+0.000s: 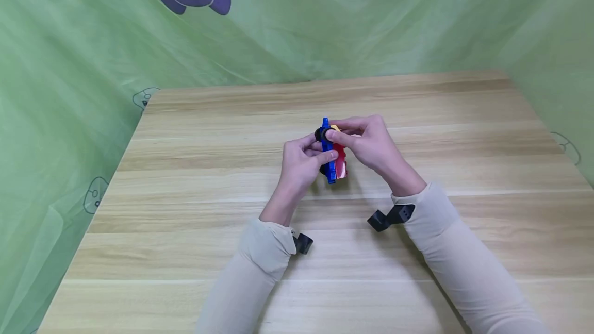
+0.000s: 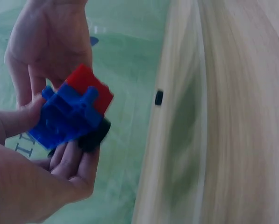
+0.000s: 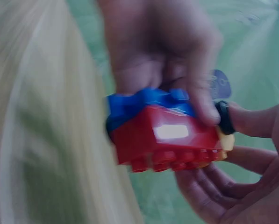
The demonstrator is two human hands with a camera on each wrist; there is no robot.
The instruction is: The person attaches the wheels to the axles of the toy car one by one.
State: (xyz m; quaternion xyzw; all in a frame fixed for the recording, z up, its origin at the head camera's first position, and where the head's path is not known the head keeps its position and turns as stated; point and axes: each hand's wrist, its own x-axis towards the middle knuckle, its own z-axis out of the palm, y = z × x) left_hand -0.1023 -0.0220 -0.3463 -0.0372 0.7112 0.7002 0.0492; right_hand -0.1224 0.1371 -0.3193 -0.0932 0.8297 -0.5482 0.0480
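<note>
A building-block car point(image 1: 327, 161) is held up between both hands above the table. It has a blue base point(image 2: 67, 116), a red brick point(image 3: 179, 130), a yellow piece point(image 3: 227, 141) at one end and black wheels point(image 2: 95, 134). The left hand point(image 1: 300, 165) grips the blue base, thumb across the near part and fingers behind it. The right hand point(image 1: 371, 143) holds the far end, its thumb on a black wheel point(image 3: 225, 117) and its other fingers around the yellow end. Fingers hide parts of the base and wheels.
The wooden table point(image 1: 185, 195) lies below both hands. Green printed sheeting point(image 1: 297, 40) hangs along its back and sides. Each wrist carries a small black camera point(image 1: 392, 216). A small black object point(image 2: 159, 98) shows against the table, its kind unclear.
</note>
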